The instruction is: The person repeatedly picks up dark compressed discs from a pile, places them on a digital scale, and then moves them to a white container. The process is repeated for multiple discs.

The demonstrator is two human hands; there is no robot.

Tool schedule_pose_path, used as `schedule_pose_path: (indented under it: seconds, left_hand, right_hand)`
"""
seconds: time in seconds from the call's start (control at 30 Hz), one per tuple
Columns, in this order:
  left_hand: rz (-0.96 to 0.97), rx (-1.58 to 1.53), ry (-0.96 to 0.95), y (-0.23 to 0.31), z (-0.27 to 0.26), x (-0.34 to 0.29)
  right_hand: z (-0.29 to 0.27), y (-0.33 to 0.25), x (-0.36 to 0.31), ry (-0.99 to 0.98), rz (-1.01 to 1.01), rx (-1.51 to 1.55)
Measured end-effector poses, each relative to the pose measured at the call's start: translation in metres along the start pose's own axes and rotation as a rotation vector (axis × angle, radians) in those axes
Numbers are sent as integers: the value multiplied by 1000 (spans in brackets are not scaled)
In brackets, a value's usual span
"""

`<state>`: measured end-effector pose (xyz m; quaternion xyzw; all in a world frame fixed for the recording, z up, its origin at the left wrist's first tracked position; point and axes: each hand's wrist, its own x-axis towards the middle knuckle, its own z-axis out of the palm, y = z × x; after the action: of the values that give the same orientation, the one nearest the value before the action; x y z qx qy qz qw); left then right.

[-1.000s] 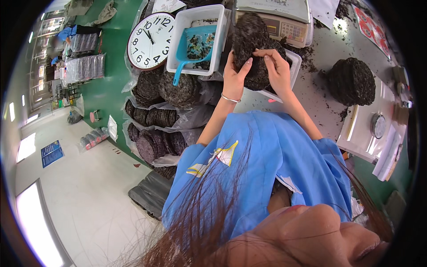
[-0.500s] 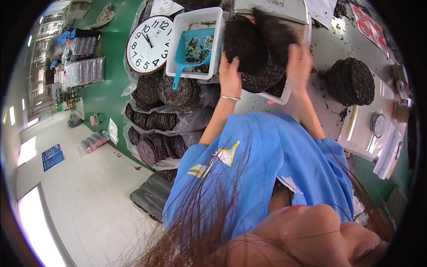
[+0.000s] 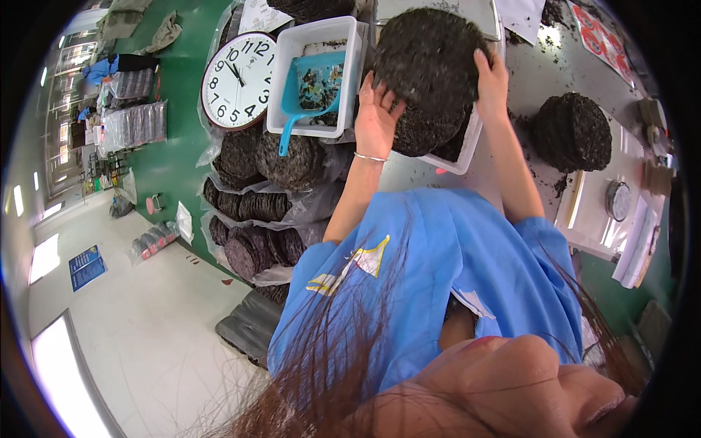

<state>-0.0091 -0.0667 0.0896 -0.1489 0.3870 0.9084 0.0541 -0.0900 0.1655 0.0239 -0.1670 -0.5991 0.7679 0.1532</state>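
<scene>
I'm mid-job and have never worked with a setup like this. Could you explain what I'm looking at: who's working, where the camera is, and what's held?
There's no machine: these are a person's two bare hands, seen from a fisheye camera on their head, looking down, so straight edges bend. The right hand grips the edge of a dark round disc. The left hand is open at its lower left; contact is unclear. Below is a white tub with more discs. On the grey table, a dark stack stands to the right. To the left are a white bin holding a blue scoop, and a round clock.
</scene>
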Motion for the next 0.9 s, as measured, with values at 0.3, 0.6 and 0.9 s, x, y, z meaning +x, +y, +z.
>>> schedule_pose_path:
  seconds: [0.3, 0.6, 0.9]
  left_hand:
    - [679, 1900, -528, -73, -50, -7]
    - [687, 1884, -656, -69, -72, 10]
    - [497, 1092, 139, 21, -42, 8]
  right_hand:
    - [-64, 45, 151, 492, -361, -751]
    - [-59, 43, -63, -148, -329, -680]
    - [5, -19, -135, -290, -588, -628]
